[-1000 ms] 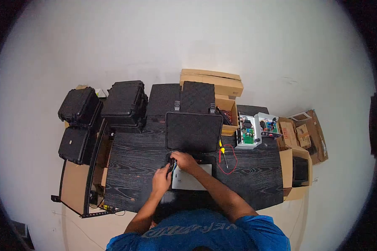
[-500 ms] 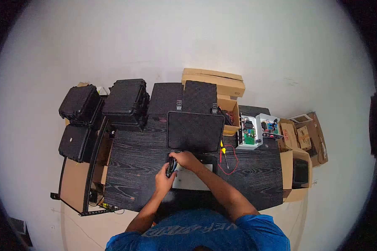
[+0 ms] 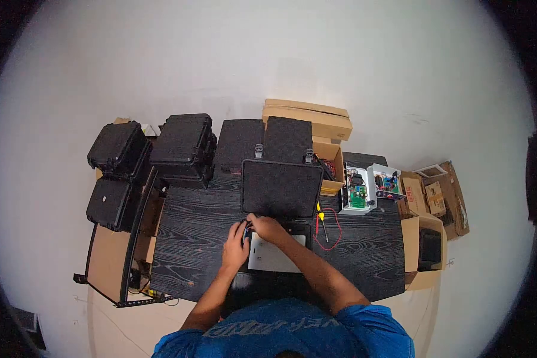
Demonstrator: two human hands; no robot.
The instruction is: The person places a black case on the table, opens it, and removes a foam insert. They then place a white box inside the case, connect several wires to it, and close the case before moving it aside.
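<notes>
An open black hard case lies in front of me, its foam-lined lid (image 3: 281, 190) raised and a light grey panel (image 3: 275, 258) set in its base. At the case's left rear corner, my left hand (image 3: 236, 246) is closed on a bundle of dark cables (image 3: 246, 231) with a bluish part showing. My right hand (image 3: 266, 229) reaches across the panel and pinches the upper end of the same bundle. Its fingertips are close to the left ones, and most of the cable is hidden behind the fingers.
Right of the case lie a yellow-handled screwdriver (image 3: 322, 219) and a red wire (image 3: 340, 230). Beyond them sits a white enclosure with circuit boards (image 3: 358, 194). Closed black cases (image 3: 182, 140) are stacked at left, and a cardboard box of cables (image 3: 335, 179) stands behind the lid.
Both hands have moved slightly up toward the lid's hinge with the cables. The left fingers have risen beside the right ones, and less of the bundle shows. The view has shifted slightly.
</notes>
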